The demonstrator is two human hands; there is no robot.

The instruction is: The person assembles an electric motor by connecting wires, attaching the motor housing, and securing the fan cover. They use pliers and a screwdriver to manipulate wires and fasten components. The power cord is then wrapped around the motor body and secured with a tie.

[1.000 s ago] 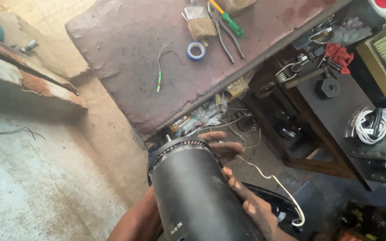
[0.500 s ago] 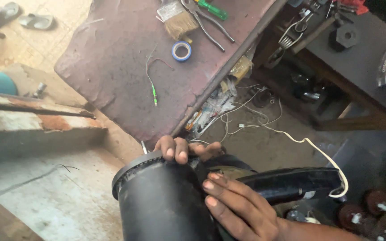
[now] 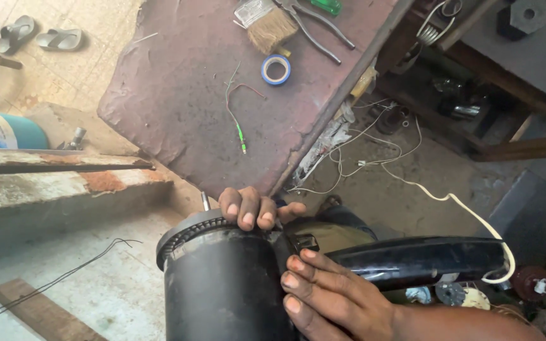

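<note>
A big black cylinder (image 3: 222, 290) with a ribbed metal rim fills the bottom centre. My left hand (image 3: 251, 207) curls its fingers over the far rim, its arm hidden behind the cylinder. My right hand (image 3: 330, 297) comes in from the lower right and lies flat against the cylinder's side, fingertips by a small black fitting (image 3: 303, 242). A glossy black curved arm (image 3: 424, 262) sticks out to the right from there. A cream wire (image 3: 450, 199) loops from the floor to that arm's end.
A maroon worktop (image 3: 178, 95) lies ahead with a blue tape roll (image 3: 276, 68), a brush (image 3: 266, 25), pliers (image 3: 317, 28) and a thin green wire (image 3: 240, 134). Loose wires lie on the floor beneath. Sandals (image 3: 36, 35) far left, a wooden plank (image 3: 39, 309) lower left.
The view has tilted down and closer to the cylinder. My right hand has slid further onto the cylinder's side; my left hand stays on the rim.
</note>
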